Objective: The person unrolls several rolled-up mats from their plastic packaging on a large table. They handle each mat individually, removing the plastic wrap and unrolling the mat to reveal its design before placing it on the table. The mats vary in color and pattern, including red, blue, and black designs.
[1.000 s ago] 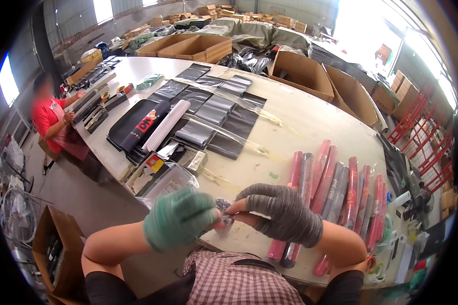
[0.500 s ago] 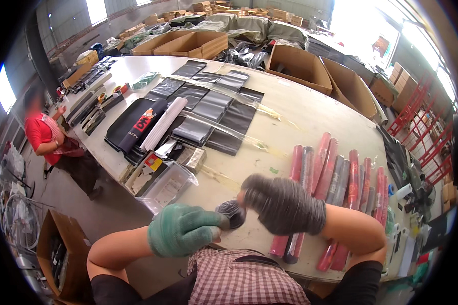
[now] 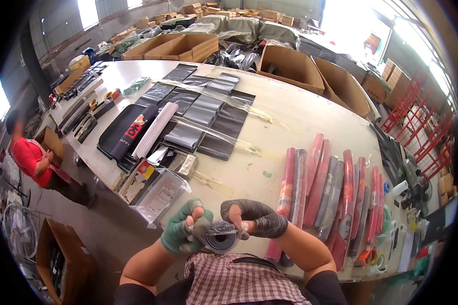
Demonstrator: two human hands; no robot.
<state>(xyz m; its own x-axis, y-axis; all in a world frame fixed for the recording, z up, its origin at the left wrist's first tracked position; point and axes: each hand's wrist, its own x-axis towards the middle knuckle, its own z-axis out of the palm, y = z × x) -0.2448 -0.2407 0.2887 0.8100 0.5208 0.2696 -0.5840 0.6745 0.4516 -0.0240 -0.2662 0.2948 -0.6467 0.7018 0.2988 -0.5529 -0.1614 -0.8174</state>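
Observation:
Close to my body, a dark rolled mat [image 3: 221,241] in clear plastic film points its end upward, so the spiral of its layers shows. My left hand [image 3: 184,227], in a green glove with bare fingertips, is closed on the film at the left rim of the roll. My right hand [image 3: 258,218], in a dark grey glove, pinches the film at the right rim. The lower part of the roll is hidden by its own end and my checked apron [image 3: 229,279]. Right of my hands lie several red and grey wrapped rolls [image 3: 318,188].
Black plastic bags [image 3: 203,114] lie flat on the white table [image 3: 269,157]. A clear plastic bin [image 3: 163,195] stands at its left edge, near orange scissors [image 3: 363,257] on the right. Open cartons [image 3: 290,68] line the far side. A person in red [image 3: 30,160] stands left.
My right hand has come down and left from above the roll to its rim. My left hand has turned upward with the roll's end. The person at left has turned, hands together.

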